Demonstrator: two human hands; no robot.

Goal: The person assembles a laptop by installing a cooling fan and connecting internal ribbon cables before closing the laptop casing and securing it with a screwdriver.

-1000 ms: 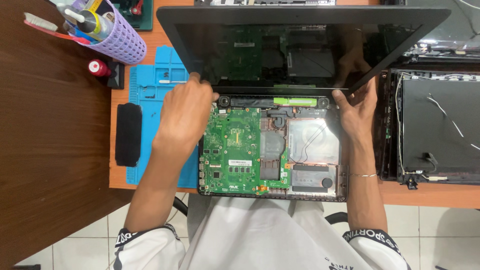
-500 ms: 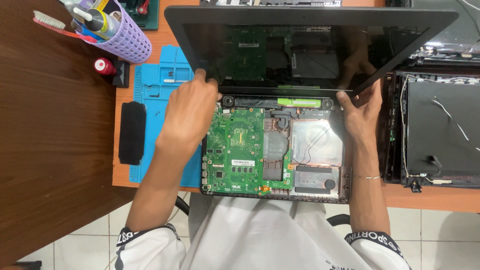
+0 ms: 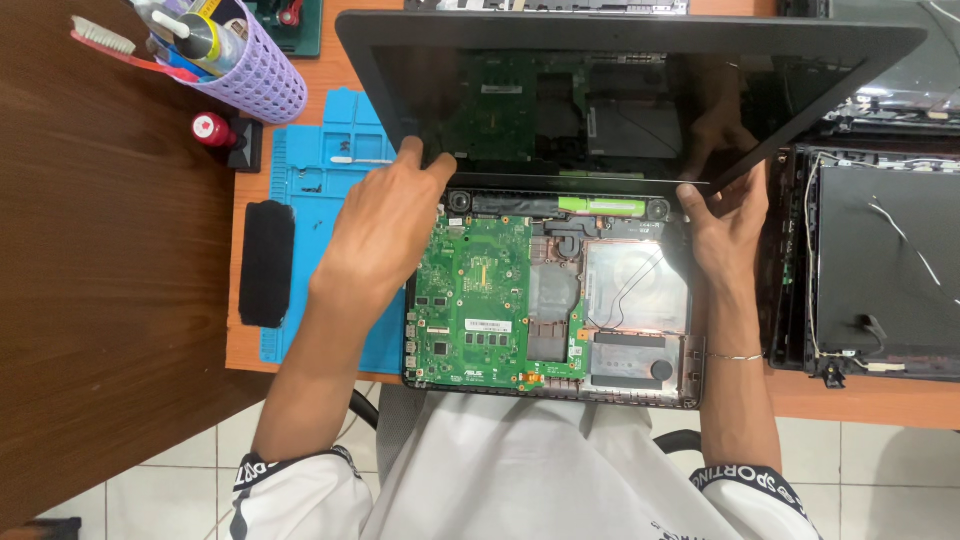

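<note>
Left hand: the left hand (image 3: 385, 225) is reaching up toward 12 o'clock, forearm slanting in from 7 o'clock, palm down, fingers curling over the lower left corner of the screen lid (image 3: 640, 100) and gripping it.
Right hand: the right hand (image 3: 725, 225) is rising straight from 6 o'clock, wrist wearing a thin bracelet, fingers pinching the lid's lower right edge.
Screen lid: it is standing tilted open at 12 o'clock above the base, its dark glass mirroring the parts below.
Laptop base: the opened laptop base (image 3: 550, 300) is lying at centre on the tabletop (image 3: 880, 400), green circuit board (image 3: 475, 300) exposed beside the left hand.
Blue mat: the blue mat (image 3: 320, 190) is lying at 9 o'clock of the base, partly under the left forearm.
Second chassis: another dismantled chassis (image 3: 880, 260) is sitting at 3 o'clock, just beside the right hand.
</note>
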